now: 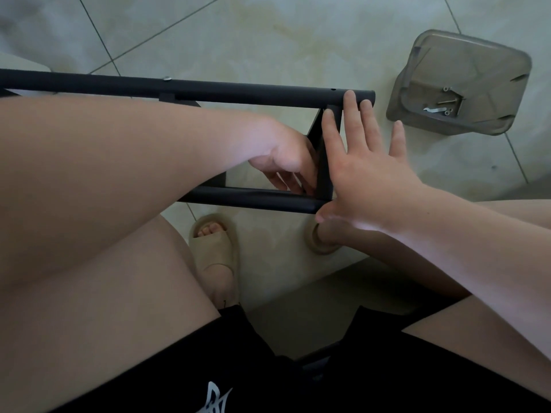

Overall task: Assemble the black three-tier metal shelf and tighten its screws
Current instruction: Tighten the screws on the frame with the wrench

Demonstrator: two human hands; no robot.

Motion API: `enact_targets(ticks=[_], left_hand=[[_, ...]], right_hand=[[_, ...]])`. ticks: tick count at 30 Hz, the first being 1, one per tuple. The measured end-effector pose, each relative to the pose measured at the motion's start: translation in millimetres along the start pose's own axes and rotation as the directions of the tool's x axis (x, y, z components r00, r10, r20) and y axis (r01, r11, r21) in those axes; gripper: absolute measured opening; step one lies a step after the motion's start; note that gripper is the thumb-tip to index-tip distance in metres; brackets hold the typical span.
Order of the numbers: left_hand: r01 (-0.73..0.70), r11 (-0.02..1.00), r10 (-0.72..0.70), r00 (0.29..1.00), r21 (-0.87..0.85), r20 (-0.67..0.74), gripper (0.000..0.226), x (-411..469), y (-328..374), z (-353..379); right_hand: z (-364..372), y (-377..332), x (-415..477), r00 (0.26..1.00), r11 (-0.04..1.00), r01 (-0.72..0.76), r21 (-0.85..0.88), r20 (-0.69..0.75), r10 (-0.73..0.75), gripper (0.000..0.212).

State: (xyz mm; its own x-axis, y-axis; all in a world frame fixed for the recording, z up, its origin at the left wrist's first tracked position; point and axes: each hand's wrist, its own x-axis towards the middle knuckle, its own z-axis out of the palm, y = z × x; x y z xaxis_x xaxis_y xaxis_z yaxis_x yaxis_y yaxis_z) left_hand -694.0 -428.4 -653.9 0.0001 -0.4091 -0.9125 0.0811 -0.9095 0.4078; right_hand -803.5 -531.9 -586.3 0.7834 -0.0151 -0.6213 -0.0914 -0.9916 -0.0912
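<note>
Brace the shelf [238, 87] end with your flat, straight-fingered right hand [366, 174]; your left hand [286, 162] curls inside, grip unclear. Align holes squarely.

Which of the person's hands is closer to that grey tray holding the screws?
Right. The right hand lies open on the end of the black shelf frame, just left of the tray; the left hand is farther left, reaching inside the frame.

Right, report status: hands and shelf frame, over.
Right hand open, flat against shelf frame end. Left hand inside frame, grip unclear. Frame lying sideways. Hardware tray off right, nothing blocking.
</note>
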Motion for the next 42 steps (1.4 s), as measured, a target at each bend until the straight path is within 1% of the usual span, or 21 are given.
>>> enact_targets(ticks=[4, 9, 13, 16, 19, 24, 29, 32, 35, 39, 40, 42], left_hand=[[0.014, 1.000, -0.015, 1.000, -0.023, -0.011, 0.017, 0.9, 3.5, 1.4], [-0.003, 1.000, 0.004, 0.999, -0.023, 0.036, 0.030, -0.9, 4.0, -3.1], [-0.005, 1.000, 0.005, 0.999, -0.021, 0.031, 0.030, 0.2, 1.2, -4.9], [-0.002, 1.000, 0.002, 1.000, 0.003, 0.010, 0.025, 0.3, 0.5, -4.6], [-0.004, 1.000, 0.004, 1.000, -0.013, -0.005, 0.019, 0.5, 1.3, -1.3], [0.001, 0.999, 0.000, 1.000, -0.032, 0.012, 0.033, -0.2, 3.3, -1.5], [-0.008, 0.999, 0.009, 1.000, -0.046, 0.026, 0.040, -0.3, 3.4, -3.3], [0.000, 0.999, 0.001, 1.000, -0.044, 0.030, 0.036, 0.2, 1.2, -3.8], [0.009, 1.000, -0.009, 1.000, -0.019, 0.026, 0.027, -0.5, -0.3, -2.6], [0.005, 1.000, -0.005, 1.000, -0.029, 0.007, 0.016, -0.7, 0.4, -0.7], [0.001, 0.999, -0.001, 1.000, -0.037, 0.002, 0.016, -0.7, 0.6, -0.2], [-0.005, 0.998, 0.004, 1.000, -0.056, -0.003, 0.024, -0.1, 1.3, 0.5]], right_hand=[[0.0, -0.2, 0.2, 1.000, 1.000, 0.000, 0.006, 0.001, 0.000, 0.145], [0.1, -0.4, 0.2, 1.000, 1.000, 0.001, 0.003, 0.000, -0.001, 0.144], [0.4, -0.2, 0.7, 1.000, 1.000, 0.004, 0.000, -0.005, -0.004, 0.144], [0.1, 0.0, 1.3, 1.000, 1.000, 0.004, 0.001, -0.006, -0.004, 0.144], [0.4, -0.3, 1.8, 1.000, 1.000, 0.006, 0.000, -0.003, -0.006, 0.145], [0.3, -0.7, 1.7, 1.000, 1.000, 0.002, 0.004, 0.000, -0.002, 0.145], [0.5, -0.9, 2.2, 1.000, 1.000, -0.001, 0.009, -0.002, 0.001, 0.145], [0.6, -0.8, 2.6, 1.000, 1.000, 0.002, 0.011, -0.002, -0.002, 0.145], [0.9, -0.7, 3.1, 1.000, 1.000, 0.001, 0.008, 0.002, -0.001, 0.145], [0.5, -0.6, 3.3, 1.000, 1.000, 0.002, 0.008, 0.006, -0.003, 0.146], [0.2, -0.6, 3.0, 1.000, 1.000, 0.004, 0.009, 0.007, -0.004, 0.146], [-0.1, -0.3, 2.3, 1.000, 1.000, 0.005, 0.011, 0.005, -0.005, 0.145]])
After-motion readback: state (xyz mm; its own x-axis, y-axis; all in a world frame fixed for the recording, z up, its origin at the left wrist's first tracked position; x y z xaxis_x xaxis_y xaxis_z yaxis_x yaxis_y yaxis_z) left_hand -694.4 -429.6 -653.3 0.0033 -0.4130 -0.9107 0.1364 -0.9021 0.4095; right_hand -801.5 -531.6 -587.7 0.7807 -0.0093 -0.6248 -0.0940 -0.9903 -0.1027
